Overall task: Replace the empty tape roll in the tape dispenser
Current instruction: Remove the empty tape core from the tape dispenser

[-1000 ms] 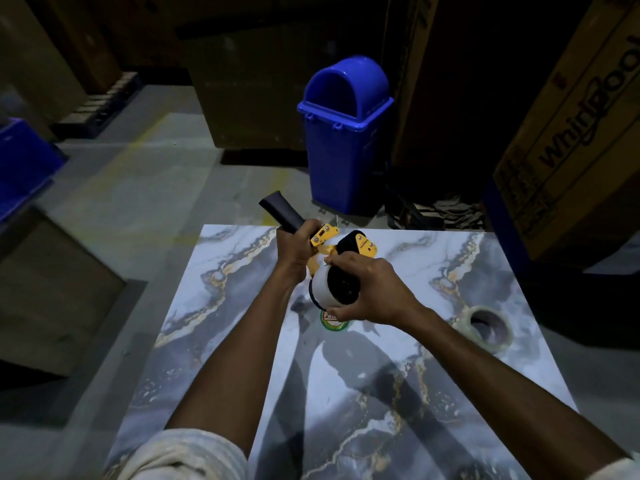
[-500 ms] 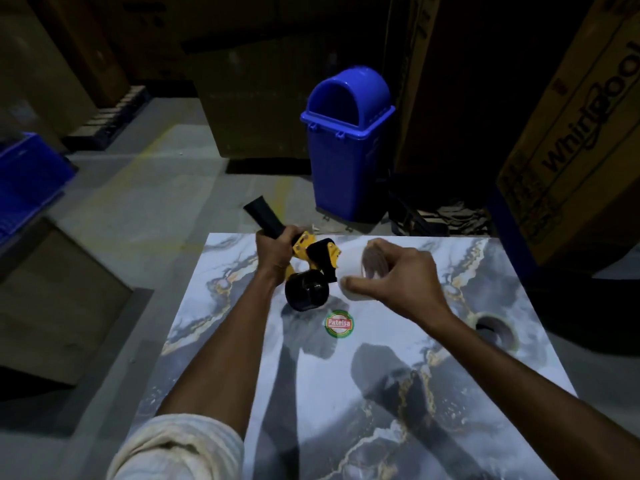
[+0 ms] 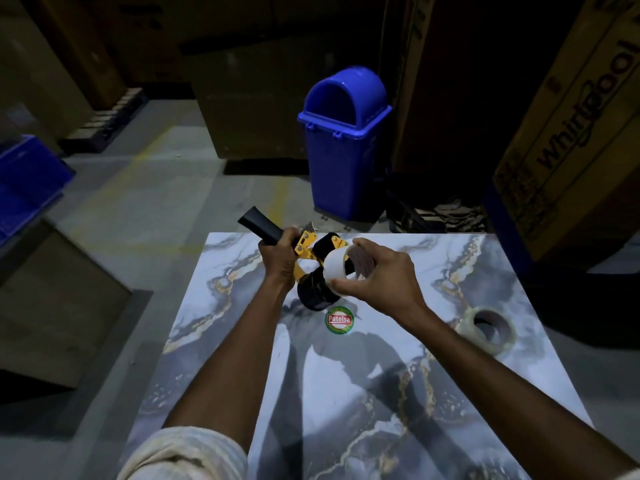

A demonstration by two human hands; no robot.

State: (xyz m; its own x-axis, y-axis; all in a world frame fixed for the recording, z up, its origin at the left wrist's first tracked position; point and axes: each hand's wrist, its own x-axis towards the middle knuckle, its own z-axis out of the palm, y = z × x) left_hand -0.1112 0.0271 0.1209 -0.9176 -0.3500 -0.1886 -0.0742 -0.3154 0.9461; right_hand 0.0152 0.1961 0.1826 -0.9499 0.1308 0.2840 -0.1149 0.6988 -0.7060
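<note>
My left hand (image 3: 278, 256) grips the black handle of the yellow tape dispenser (image 3: 304, 245) above the far part of the marble table (image 3: 381, 393). The dispenser's black hub (image 3: 313, 292) is bare and faces me. My right hand (image 3: 379, 275) pinches a white empty tape core (image 3: 336, 265) by its rim, just right of the hub and off it. A full roll of clear tape (image 3: 488, 329) lies flat near the table's right edge.
A round red-and-green sticker (image 3: 339, 320) marks the table below the dispenser. A blue lidded bin (image 3: 343, 147) stands on the floor behind the table. A large cardboard box (image 3: 571, 133) rises at the right, a blue crate (image 3: 27, 181) at the left.
My right hand has pulled the white core off the dispenser's hub and holds it free to the right. The left hand kept the dispenser by its handle.
</note>
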